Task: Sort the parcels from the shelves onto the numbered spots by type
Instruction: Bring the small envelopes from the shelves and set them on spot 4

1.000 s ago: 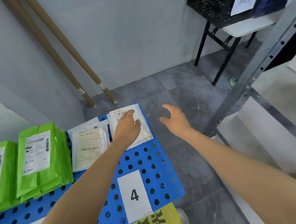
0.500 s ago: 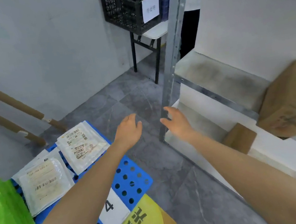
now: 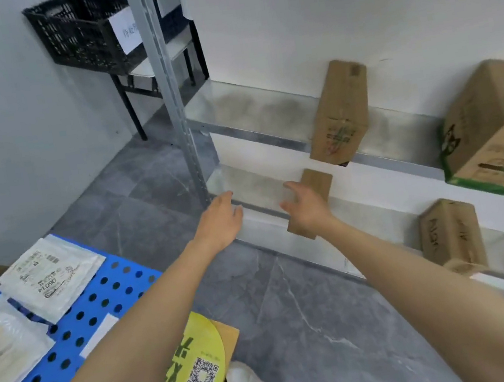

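Observation:
Both my hands reach toward the metal shelves [image 3: 256, 138] on the right and hold nothing. My left hand [image 3: 221, 221] hovers open near the bottom shelf's front corner. My right hand [image 3: 307, 210] is open with its fingers spread, just in front of a small flat cardboard parcel [image 3: 316, 181] on the bottom shelf. A taller cardboard box [image 3: 338, 112] stands on the shelf above. White flat parcels [image 3: 51, 279] lie on the blue perforated board [image 3: 99, 315] at the left.
More cardboard boxes sit on the shelves at the right: a large one [image 3: 496, 128] and an upright one [image 3: 452, 236]. A grey upright post [image 3: 168, 88] marks the shelf corner. Behind it a black crate [image 3: 83, 36] sits on a stand. A yellow-labelled parcel [image 3: 196, 372] lies by my shoe.
My left hand has left the white parcel on the blue board. My view and both hands have swung right, from the board to the shelves, and my right hand has neared the small cardboard parcel.

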